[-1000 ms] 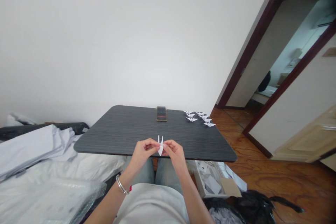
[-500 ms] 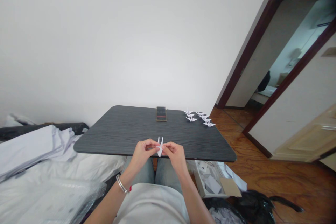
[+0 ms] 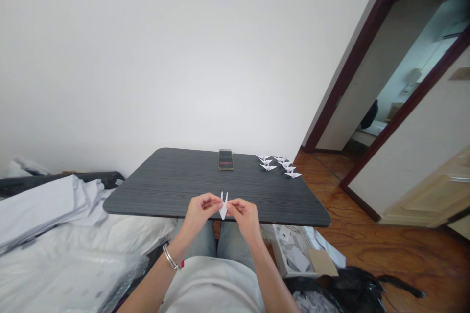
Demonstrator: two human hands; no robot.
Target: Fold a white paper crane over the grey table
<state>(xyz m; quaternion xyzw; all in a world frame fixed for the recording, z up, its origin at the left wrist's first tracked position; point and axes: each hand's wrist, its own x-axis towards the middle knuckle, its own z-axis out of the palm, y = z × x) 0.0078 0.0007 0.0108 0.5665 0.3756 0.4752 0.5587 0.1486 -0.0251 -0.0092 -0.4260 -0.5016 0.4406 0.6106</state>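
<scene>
Between my two hands is a small folded white paper piece (image 3: 223,209), an origami form with two narrow points standing up and a wider point facing down. My left hand (image 3: 201,209) pinches its left side between thumb and fingers. On the right side, my right hand (image 3: 244,212) grips it the same way. Both hands are just above the near edge of the dark table (image 3: 176,181). Several finished white paper cranes (image 3: 268,167) stand in two rows at the table's far right.
A phone-like device (image 3: 225,159) stands at the table's back. White paper sheets (image 3: 44,205) lie at left, beside bubble wrap (image 3: 73,279). Low on the right are an open box (image 3: 293,254) of paper pieces and a black bag (image 3: 352,283). A white wall (image 3: 183,58) rises behind.
Almost nothing differs. Both hands keep their pinch on the paper piece, with only a very slight shift in its position.
</scene>
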